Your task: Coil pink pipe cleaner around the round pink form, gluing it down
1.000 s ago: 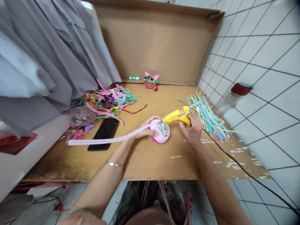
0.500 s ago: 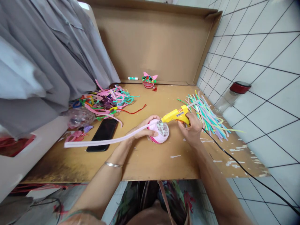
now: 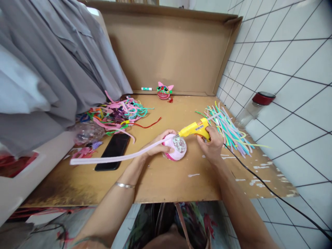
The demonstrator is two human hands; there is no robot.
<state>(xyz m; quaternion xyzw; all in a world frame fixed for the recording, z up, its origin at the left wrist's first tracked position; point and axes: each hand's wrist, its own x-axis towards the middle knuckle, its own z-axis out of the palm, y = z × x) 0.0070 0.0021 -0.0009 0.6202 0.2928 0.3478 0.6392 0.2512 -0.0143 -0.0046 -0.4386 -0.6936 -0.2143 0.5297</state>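
Note:
My left hand (image 3: 161, 144) is closed around a round clear plastic piece wrapped in pink pipe cleaner (image 3: 178, 155). Part of its clear surface still shows at the upper right. A long pale lilac pipe cleaner (image 3: 114, 159) runs from the wrapped piece out to the left, over my wrist. In my right hand (image 3: 212, 143) is a yellow hot glue gun (image 3: 193, 128), with a glue stick out of its back. Its nozzle points left and meets the wrapped piece near the pipe cleaner; whether glue is flowing I cannot tell.
Loose pastel pipe cleaners (image 3: 230, 129) lie at the right, beside a red-lidded jar (image 3: 252, 109). A black phone (image 3: 112, 152) and a tangled colourful pile (image 3: 121, 112) are on the left. A lion-head figure (image 3: 164, 91) sits at the back. The glue gun's cord (image 3: 264, 186) trails right.
The view has tilted slightly, so the scene sits a little lower. Both hands, the glue gun and the wrapped piece keep nearly the same positions relative to each other.

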